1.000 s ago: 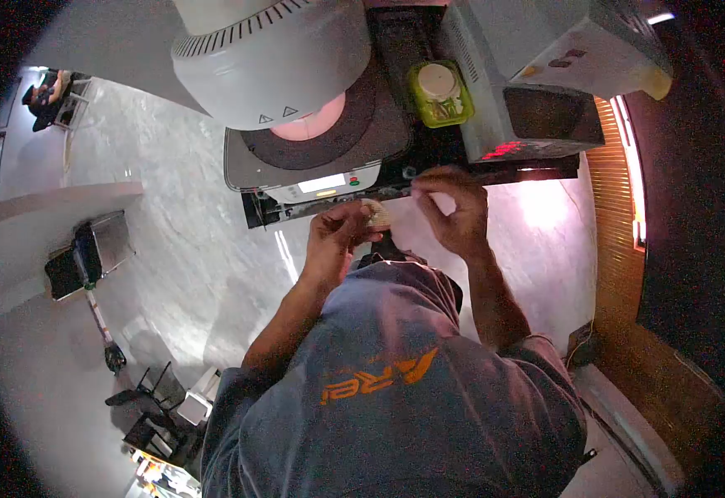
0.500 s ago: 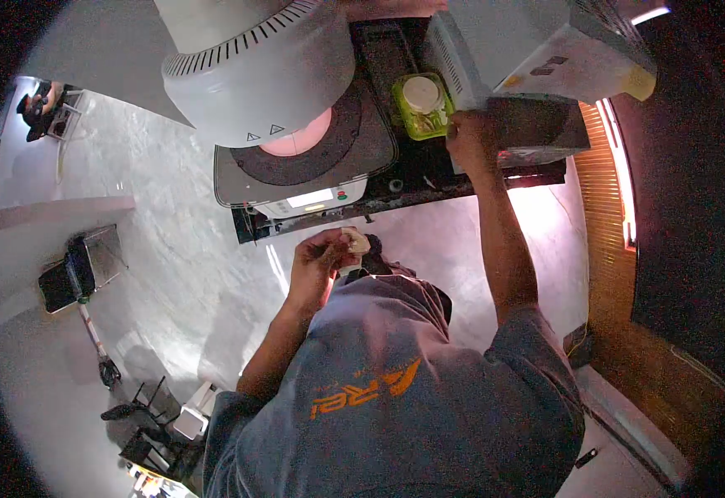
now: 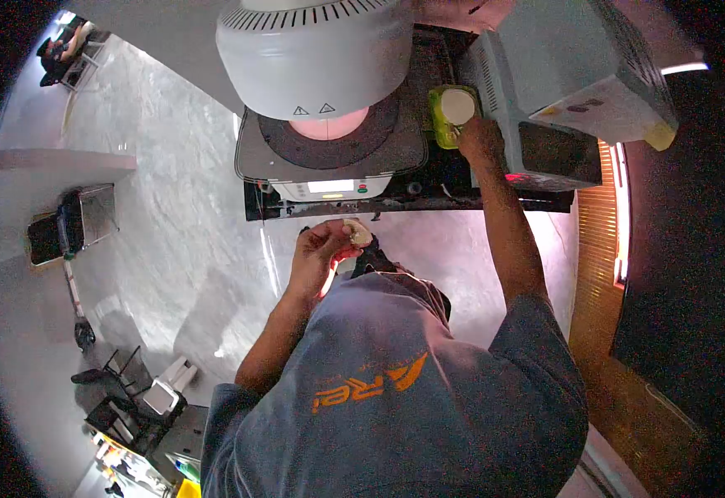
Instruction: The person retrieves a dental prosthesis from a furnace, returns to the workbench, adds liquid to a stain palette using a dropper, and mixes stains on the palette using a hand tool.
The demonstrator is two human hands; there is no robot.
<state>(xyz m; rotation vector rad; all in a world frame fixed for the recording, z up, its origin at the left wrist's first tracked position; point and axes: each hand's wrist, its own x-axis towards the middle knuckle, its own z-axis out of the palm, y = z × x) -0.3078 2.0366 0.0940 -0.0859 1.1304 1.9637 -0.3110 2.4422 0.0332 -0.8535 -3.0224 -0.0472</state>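
My left hand is closed in a pinch on a small cream-coloured piece with a curved outline, held in front of my chest below the bench edge. My right arm reaches forward to a yellow-green tray on the bench. Inside the tray stands a white round tub or disc, with small pale bits beside it. My right hand is at the tray's near right side with its fingers drawn together; their tips are dark, and whatever they hold is hidden.
Left of the tray stands a white domed machine, glowing pink beneath, with a control panel. Grey boxy equipment borders the right hand. A long-handled dustpan and a white-and-black chair are at left. A person sits far off.
The view has shifted, so the bench items appear further right. My right hand has moved slightly nearer the white round thing in the tray. My left hand still holds the cream-coloured piece.
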